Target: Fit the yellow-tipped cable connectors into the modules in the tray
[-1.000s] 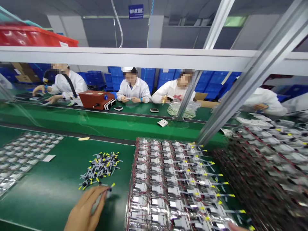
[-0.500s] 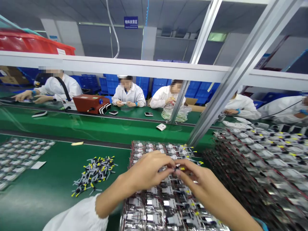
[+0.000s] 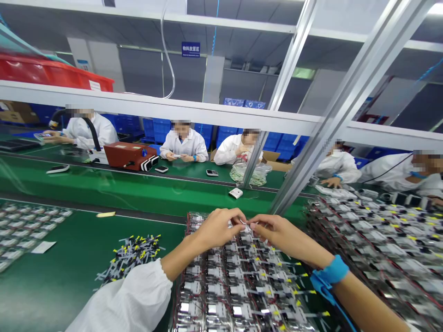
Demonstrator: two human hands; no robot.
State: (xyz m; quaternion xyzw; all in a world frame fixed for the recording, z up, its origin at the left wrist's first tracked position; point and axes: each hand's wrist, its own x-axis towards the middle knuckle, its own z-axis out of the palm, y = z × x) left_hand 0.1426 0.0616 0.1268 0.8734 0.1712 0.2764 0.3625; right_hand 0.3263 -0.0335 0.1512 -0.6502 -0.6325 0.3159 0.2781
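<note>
Small wire connector [image 3: 243, 222] pinched between left hand [image 3: 218, 229] and right hand [image 3: 282, 235] fingertips

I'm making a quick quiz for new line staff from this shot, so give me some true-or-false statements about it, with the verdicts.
1. The right hand has a blue wrist strap at its wrist. True.
2. The left arm is bare to the elbow. False: a white sleeve covers it almost to the wrist.
3. The left hand and the right hand are both above rows of foil-wrapped packs with red wires. True.
4. The rust-red box stands on the near green mat beside the pile of yellow-tipped connectors. False: the box stands on the far side of the line, among the co-workers; only the pile lies on the near mat.
</note>
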